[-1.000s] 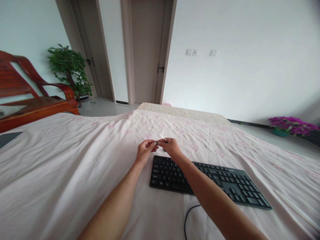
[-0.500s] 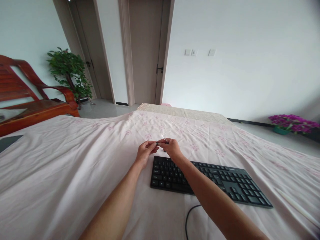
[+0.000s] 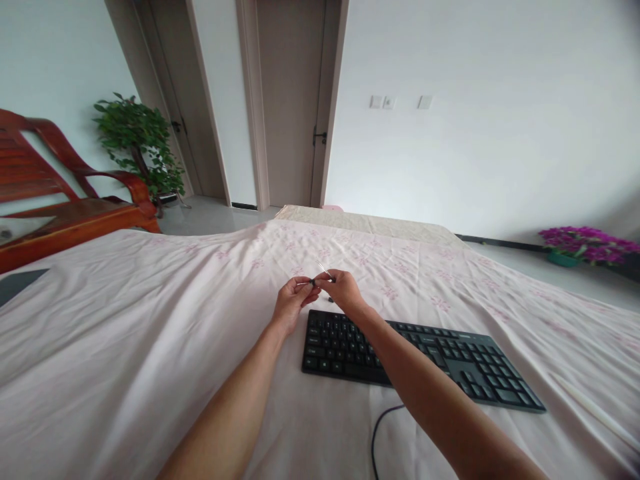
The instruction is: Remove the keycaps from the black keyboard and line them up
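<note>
Both of my hands meet just beyond the far left corner of a black keyboard (image 3: 415,357) that lies on a pink flowered sheet (image 3: 150,320). My left hand (image 3: 291,304) pinches a small dark piece (image 3: 313,283) at its fingertips. My right hand (image 3: 341,291) is closed on a thin pale stick (image 3: 325,269) whose end pokes up and away from the fingers. The fingertips of the two hands touch at the dark piece. A tiny dark bit (image 3: 331,300) lies on the sheet beside my right hand.
The keyboard's black cable (image 3: 376,437) curls toward me. A long pale stick (image 3: 590,410) lies on the sheet at the right. A red wooden bench (image 3: 60,200) and a green plant (image 3: 137,143) stand at the left. Purple flowers (image 3: 587,243) sit on the floor at the right.
Both hands have lifted slightly and shifted a little away from me, staying together. The thin stick has tilted a bit. The view has barely shifted.
</note>
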### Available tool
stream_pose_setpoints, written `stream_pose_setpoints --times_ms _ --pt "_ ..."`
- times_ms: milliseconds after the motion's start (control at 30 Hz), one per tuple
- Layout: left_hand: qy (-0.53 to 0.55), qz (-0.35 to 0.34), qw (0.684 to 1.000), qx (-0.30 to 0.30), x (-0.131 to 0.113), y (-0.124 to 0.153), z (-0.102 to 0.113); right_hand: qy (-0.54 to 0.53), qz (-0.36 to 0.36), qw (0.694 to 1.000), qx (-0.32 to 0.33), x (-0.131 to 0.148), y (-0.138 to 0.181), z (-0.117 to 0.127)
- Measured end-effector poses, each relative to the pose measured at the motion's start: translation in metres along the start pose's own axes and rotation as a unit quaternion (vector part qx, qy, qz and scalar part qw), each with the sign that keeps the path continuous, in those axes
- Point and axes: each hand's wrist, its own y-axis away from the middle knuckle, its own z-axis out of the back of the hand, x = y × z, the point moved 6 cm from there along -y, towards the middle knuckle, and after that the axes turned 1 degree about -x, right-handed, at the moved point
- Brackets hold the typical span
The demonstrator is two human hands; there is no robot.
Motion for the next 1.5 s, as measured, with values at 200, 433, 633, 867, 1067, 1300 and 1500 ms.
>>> stream_pose_setpoints --times_ms 200,433,633,867,1067,1300,1500 --pt "-0.034 -0.017 0.999 0.004 -0.004 0.003 -0.004 0.023 0.039 0.999 0.026 0.005 0.000 -0.001" --pt "-0.062 -0.001 0.998 0.025 -0.004 0.005 -0.007 0.122 0.063 0.990 0.017 0.010 0.002 0.004" --pt "-0.185 -0.047 0.980 -0.062 -0.005 -0.002 0.011 0.205 0.045 0.977 0.026 0.004 0.000 0.004" --pt "-0.410 -0.147 0.891 -0.131 -0.011 -0.004 0.025 0.291 0.011 0.955 0.058 -0.019 -0.004 -0.009" --pt "-0.516 -0.133 0.842 -0.090 -0.006 -0.004 0.019 0.307 0.012 0.950 0.061 -0.024 -0.006 -0.012" --pt "-0.567 -0.120 0.812 -0.067 -0.006 -0.003 0.014 0.259 -0.014 0.964 0.064 -0.027 -0.007 0.000" --pt "-0.567 -0.120 0.812 -0.070 -0.007 -0.003 0.014 0.249 -0.050 0.964 0.077 -0.038 -0.006 0.019"
